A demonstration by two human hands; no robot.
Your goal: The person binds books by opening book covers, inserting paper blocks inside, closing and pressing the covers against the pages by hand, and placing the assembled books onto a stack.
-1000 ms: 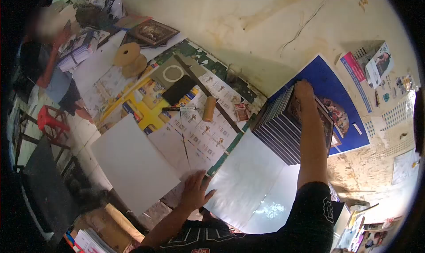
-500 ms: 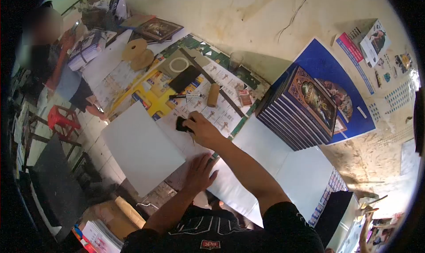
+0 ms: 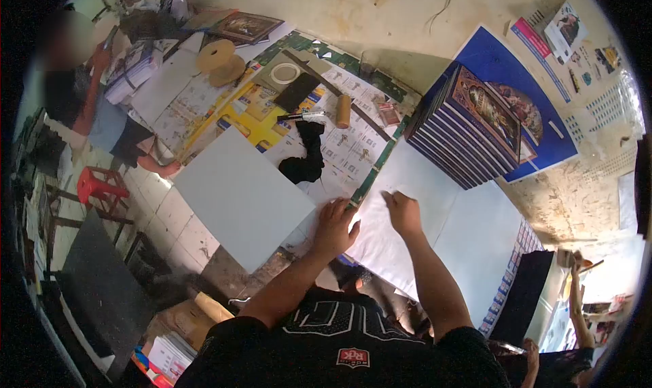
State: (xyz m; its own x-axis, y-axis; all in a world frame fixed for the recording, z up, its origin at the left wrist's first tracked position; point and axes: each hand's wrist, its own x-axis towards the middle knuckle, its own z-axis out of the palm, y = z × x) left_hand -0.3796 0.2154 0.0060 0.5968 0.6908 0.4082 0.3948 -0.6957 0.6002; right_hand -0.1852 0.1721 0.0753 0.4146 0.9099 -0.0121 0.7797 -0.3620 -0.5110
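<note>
My left hand (image 3: 335, 228) lies with its fingers spread at the table's near edge, by the right corner of a white board (image 3: 244, 191). Its fingers point away from me. To the right, my right hand (image 3: 404, 215) is over a white sheet (image 3: 387, 242), its fingers curled in and one tip pointing left; I see nothing in it. A crumpled black cloth (image 3: 311, 155) rests on the printed sheets just beyond the white board. Past it are a marker pen (image 3: 302, 117), a brown cylinder (image 3: 343, 111) and a dark flat block (image 3: 297, 92).
A tall stack of dark ornate books (image 3: 468, 130) stands at the right against a blue poster (image 3: 543, 143). Tape rolls (image 3: 217, 56) lie at the far left. Another person (image 3: 81, 96) is at the left, beside a red stool (image 3: 102, 184). More arms show at lower right.
My right hand has let go of the black cloth and moved right, over the white sheet. The cloth now lies spread on the printed sheets. The whole view has shifted slightly.
</note>
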